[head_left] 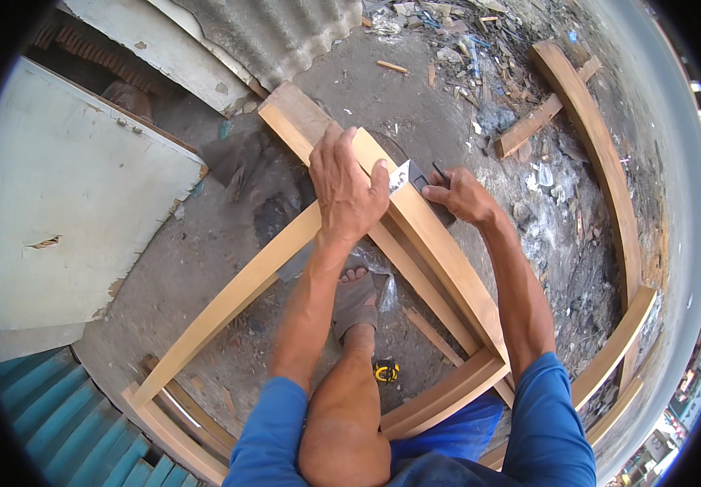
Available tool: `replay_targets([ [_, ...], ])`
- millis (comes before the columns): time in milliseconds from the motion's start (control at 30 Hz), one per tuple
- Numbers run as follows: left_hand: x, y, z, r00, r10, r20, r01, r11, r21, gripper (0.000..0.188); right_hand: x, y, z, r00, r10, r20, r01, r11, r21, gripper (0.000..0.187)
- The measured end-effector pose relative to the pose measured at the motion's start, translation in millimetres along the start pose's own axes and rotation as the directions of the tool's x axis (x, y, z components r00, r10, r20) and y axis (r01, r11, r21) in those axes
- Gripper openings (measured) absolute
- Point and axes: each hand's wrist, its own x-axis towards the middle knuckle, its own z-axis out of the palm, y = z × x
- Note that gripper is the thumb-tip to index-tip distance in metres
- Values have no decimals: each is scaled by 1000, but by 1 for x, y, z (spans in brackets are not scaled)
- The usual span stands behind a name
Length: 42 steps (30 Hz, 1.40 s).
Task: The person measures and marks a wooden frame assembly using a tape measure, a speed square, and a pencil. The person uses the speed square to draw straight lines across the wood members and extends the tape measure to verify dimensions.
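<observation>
Near us, a tape measure (386,371) lies inside the wooden frame (225,294). Farther, we pinch a dark pencil (440,171) in our right hand (466,197) beside the square (402,175) across the right beam (452,253); our left hand (344,193), fingers extended, rests on the frame.

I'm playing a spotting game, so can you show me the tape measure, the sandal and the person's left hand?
Tape measure (386,372): head view, on its yellow-and-black case.
Sandal (356,305): head view, on the grey strap.
Left hand (346,188): head view, on its back.
</observation>
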Motion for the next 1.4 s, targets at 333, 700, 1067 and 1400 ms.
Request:
replay_targets([
  [333,53,-108,48,733,-97,673,577,612,-541,42,-1,-6,2,999,45,-1,-45,998,33,30],
  [700,62,-103,58,814,-116,568,463,722,-515,51,-1,-10,1,999,42,-2,-42,997,65,25],
  [1067,61,-107,54,782,-86,617,480,715,-508,41,4,-5,3,999,37,-10,-36,998,52,28],
  [1400,57,-110,48,754,-70,653,448,782,-433,37,9,-3,2,999,47,7,-47,999,-2,31],
])
